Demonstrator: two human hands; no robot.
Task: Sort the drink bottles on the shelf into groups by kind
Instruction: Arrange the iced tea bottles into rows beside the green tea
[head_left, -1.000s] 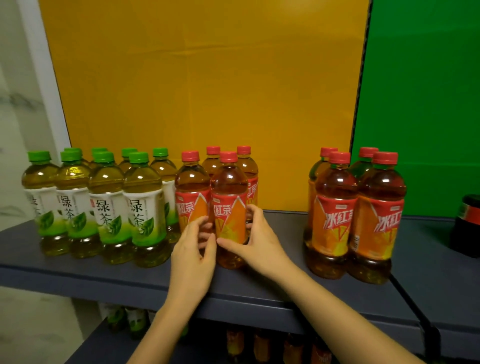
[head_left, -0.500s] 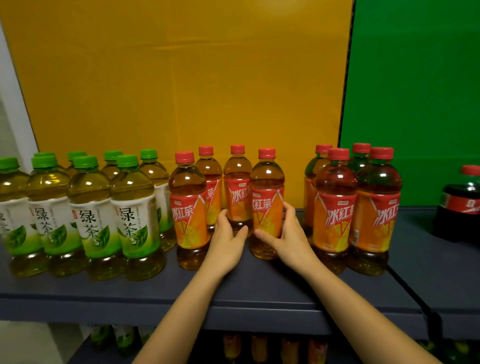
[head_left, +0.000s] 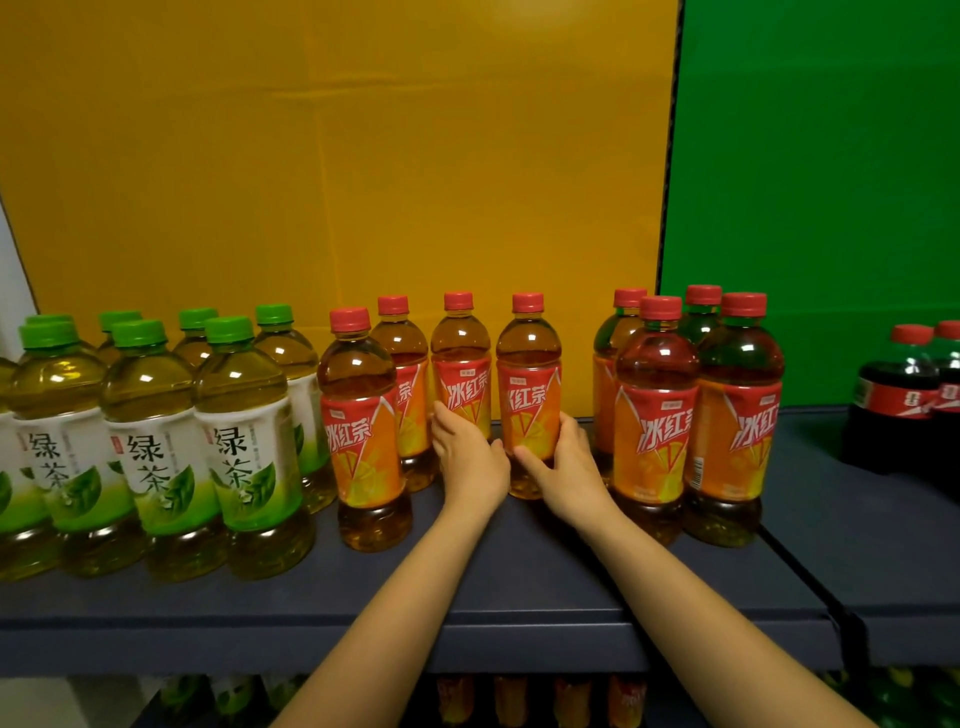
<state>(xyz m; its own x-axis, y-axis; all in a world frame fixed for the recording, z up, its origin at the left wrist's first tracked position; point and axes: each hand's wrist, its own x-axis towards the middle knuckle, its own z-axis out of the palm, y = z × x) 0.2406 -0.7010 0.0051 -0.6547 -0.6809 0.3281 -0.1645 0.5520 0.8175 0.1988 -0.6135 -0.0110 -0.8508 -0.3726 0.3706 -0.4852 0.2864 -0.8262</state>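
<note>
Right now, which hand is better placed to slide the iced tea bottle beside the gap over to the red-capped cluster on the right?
Right, probably. The right hand grips that iced tea bottle and lies nearest the right-hand cluster; the left hand sits against the neighbouring bottle, farther left.

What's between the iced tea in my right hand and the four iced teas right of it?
Only the fingers of your right hand, yellow backboard showing above; no bottle, in the head view.

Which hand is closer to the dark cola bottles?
Right. The right hand grips a red-capped tea bottle, left of the cola bottles; the left hand is farther left.
</note>
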